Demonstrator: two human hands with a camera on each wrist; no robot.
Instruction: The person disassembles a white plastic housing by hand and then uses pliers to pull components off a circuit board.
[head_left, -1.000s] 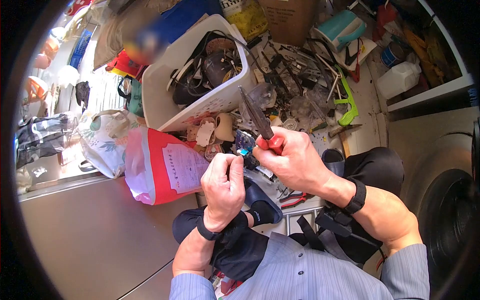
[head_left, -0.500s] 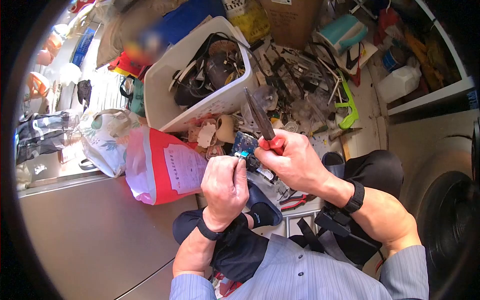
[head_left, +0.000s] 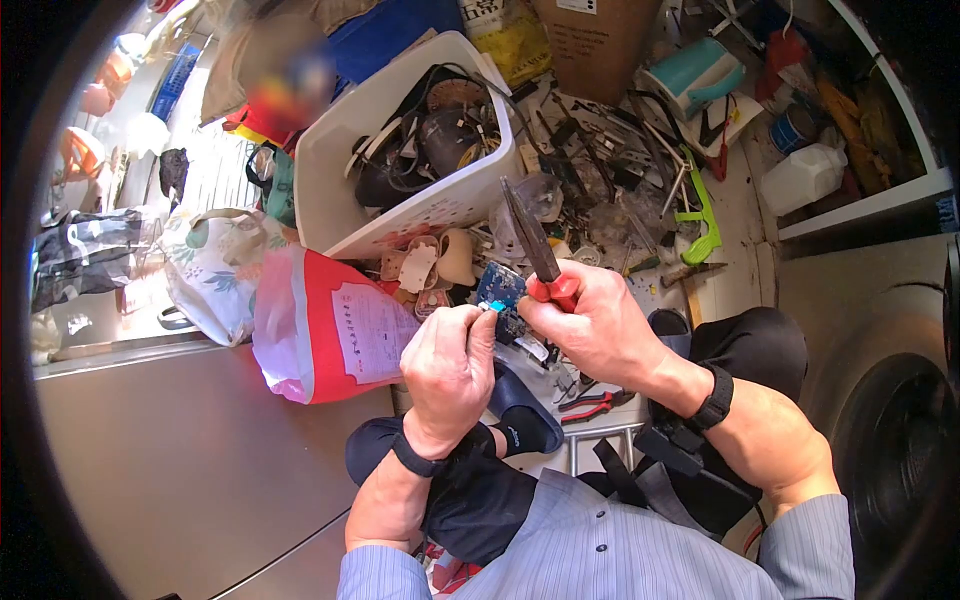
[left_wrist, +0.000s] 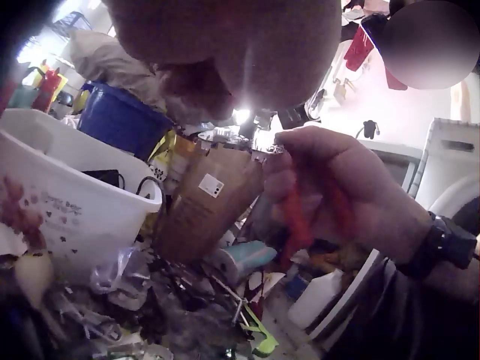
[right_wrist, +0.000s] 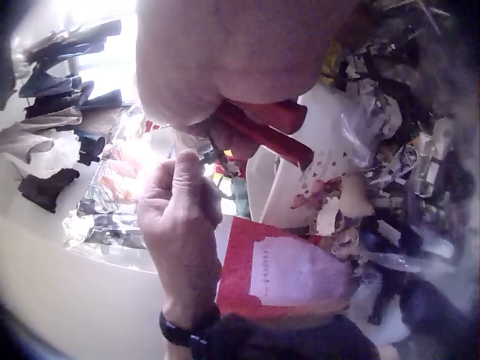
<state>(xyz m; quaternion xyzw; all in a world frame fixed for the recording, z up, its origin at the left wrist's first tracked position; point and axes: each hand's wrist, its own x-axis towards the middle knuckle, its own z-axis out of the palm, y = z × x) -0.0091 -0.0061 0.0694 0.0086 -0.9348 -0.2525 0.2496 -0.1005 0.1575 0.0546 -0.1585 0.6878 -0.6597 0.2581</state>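
In the head view the right hand grips red-handled pliers, their long grey jaws pointing up and away from the body. Its thumb and finger also lie against a small blue circuit board. The left hand pinches the near left side of the board, by a small light-blue part. Red handles stick out of the right hand in the right wrist view. How firmly the right fingertips hold the board cannot be told.
A white bin of cables and parts stands beyond the hands, scrap to its right. Left is a red and white bag. Red-black pliers lie near the feet; a washing machine is at right.
The board has turned a little between the hands, its blue face showing more than at first. Both hands keep their hold; the background has shifted slightly with the head.
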